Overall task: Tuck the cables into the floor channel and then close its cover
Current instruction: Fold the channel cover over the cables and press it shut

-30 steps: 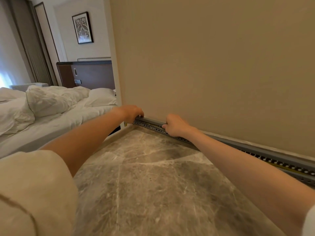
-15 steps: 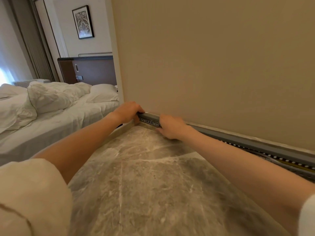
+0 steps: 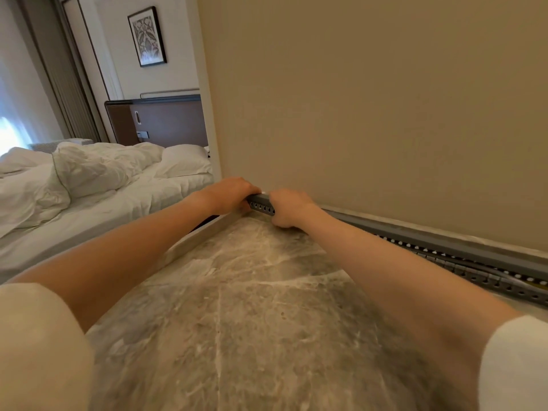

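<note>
Head view: both arms stretched forward to the far end of the floor channel [image 3: 462,262], a grey perforated strip running along the base of the beige wall [image 3: 370,99] on the marble floor [image 3: 252,307]. Left hand [image 3: 229,193] sits at the very end of the channel by the wall corner, fingers curled over the top of the grey cover [image 3: 262,200], gripping it. Right hand [image 3: 292,207] just beside it, fingers wrapped over the same cover from the front, thumb low near the floor, also gripping. A short bit of cover with a row of small holes shows between the two hands.

Near the hands the cover looks down against the channel; whether it is fully seated cannot be told. Further right the channel gapes open, with cables [image 3: 474,266] lying lengthwise inside between the upper cover and the lower perforated rail; a yellow bit shows at the far right edge.

Short white sleeves on both arms. Left of the wall corner: bed [image 3: 98,185] with rumpled white bedding and pillow, dark headboard [image 3: 166,121], framed picture [image 3: 146,37] on the wall above, curtains at far left.
</note>
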`<state>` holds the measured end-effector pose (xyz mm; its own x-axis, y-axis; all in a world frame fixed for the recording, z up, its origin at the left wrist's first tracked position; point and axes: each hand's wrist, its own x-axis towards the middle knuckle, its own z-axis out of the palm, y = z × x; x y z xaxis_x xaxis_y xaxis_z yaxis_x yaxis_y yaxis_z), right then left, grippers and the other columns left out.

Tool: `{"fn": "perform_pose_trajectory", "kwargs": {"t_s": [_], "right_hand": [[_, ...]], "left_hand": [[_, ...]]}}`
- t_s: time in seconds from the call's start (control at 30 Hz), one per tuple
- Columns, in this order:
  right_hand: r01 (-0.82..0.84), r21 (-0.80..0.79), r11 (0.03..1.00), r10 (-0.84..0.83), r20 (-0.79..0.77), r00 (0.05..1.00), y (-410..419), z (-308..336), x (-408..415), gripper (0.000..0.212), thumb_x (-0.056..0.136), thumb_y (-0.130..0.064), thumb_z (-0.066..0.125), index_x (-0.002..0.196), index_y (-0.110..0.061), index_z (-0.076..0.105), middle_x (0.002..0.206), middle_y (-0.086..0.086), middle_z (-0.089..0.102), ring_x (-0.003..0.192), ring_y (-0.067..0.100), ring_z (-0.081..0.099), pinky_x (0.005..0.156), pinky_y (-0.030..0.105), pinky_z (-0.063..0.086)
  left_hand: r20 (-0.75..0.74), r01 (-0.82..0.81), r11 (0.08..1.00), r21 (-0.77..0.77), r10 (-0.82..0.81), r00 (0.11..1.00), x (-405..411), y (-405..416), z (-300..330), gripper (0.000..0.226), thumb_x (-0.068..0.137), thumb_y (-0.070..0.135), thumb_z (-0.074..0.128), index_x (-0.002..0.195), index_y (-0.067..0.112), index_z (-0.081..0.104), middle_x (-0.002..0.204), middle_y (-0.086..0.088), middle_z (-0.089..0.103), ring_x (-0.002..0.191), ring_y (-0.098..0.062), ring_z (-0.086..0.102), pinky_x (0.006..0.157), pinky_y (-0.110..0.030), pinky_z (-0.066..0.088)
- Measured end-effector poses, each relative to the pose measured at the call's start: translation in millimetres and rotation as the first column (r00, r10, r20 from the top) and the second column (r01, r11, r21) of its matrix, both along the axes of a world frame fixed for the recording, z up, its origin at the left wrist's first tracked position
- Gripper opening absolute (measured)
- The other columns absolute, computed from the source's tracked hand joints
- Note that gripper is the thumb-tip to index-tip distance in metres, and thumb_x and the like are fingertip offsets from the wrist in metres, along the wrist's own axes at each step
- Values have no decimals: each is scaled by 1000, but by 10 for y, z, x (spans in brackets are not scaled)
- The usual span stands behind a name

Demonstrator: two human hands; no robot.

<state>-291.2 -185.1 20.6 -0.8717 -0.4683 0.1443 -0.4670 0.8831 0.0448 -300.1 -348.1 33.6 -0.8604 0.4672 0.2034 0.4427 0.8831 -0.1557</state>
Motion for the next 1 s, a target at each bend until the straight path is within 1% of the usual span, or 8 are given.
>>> {"fn": "perform_pose_trajectory", "kwargs": {"t_s": [0.17, 0.23, 0.37, 0.47, 0.53, 0.67, 0.83, 1.0], "right_hand": [[4, -16, 1000, -3, 54, 999, 2, 48, -22, 31, 86, -18, 56, 116, -10, 54, 109, 11, 62, 79, 25, 51, 65, 32, 40], [-3, -24, 1000, 4, 40, 999, 8, 34, -13, 30, 87, -17, 54, 116, -10, 53, 110, 10, 62, 83, 26, 53, 66, 32, 39], [-16, -32, 999, 16, 3, 1000, 11, -15, 4, 29, 90, -15, 51, 118, -8, 53, 114, 12, 62, 99, 30, 60, 67, 32, 39], [-15, -12, 1000, 16, 16, 1000, -3, -18, 21, 26, 91, -11, 49, 117, -7, 53, 113, 13, 62, 97, 30, 60, 68, 32, 41], [-22, -6, 1000, 22, 30, 999, -12, -17, 31, 26, 90, -7, 49, 116, -5, 54, 112, 13, 62, 91, 29, 59, 67, 32, 41], [-33, 0, 999, 33, 12, 999, -6, -33, 39, 24, 90, -5, 49, 113, -4, 55, 106, 13, 62, 77, 26, 51, 65, 30, 39], [-40, -1, 999, 40, 42, 998, -2, -14, 27, 22, 90, -9, 49, 110, -4, 55, 87, 8, 52, 75, 25, 49, 64, 30, 38], [-69, -9, 998, 70, 93, 993, 30, 71, 29, 26, 90, -12, 49, 114, -3, 54, 104, 14, 61, 81, 28, 54, 66, 30, 40]], "left_hand": [[56, -9, 998, -54, 12, 998, -29, -15, 42, 25, 87, 7, 52, 110, 9, 63, 105, -14, 69, 95, -30, 61, 81, -38, 46], [28, 3, 999, -39, -2, 1000, -18, -39, 16, 25, 87, 7, 52, 109, 10, 63, 104, -13, 70, 93, -30, 62, 80, -39, 48], [-69, 21, 1000, 8, -20, 997, 10, -85, -85, 22, 88, 11, 55, 109, 10, 63, 101, -12, 71, 91, -29, 64, 79, -39, 50], [-106, 13, 1000, 4, -12, 994, 31, -88, -122, 21, 90, 13, 53, 109, 10, 62, 102, -12, 70, 92, -29, 64, 80, -40, 50], [-125, 3, 1000, 1, -3, 992, 50, -88, -152, 22, 91, 14, 52, 111, 12, 60, 105, -10, 69, 94, -29, 64, 83, -42, 50], [-197, 11, 1000, -26, -15, 980, 61, -93, -228, 21, 93, 16, 49, 113, 13, 55, 109, -8, 68, 93, -28, 65, 82, -43, 53], [-213, 13, 999, -36, -20, 977, 77, -89, -252, 18, 93, 19, 49, 108, 10, 52, 108, -11, 66, 90, -30, 65, 78, -44, 53], [-216, -59, 998, 36, 66, 974, 106, -72, -201, 20, 89, 24, 52, 100, 8, 59, 99, -11, 70, 84, -30, 65, 75, -43, 53]]}}
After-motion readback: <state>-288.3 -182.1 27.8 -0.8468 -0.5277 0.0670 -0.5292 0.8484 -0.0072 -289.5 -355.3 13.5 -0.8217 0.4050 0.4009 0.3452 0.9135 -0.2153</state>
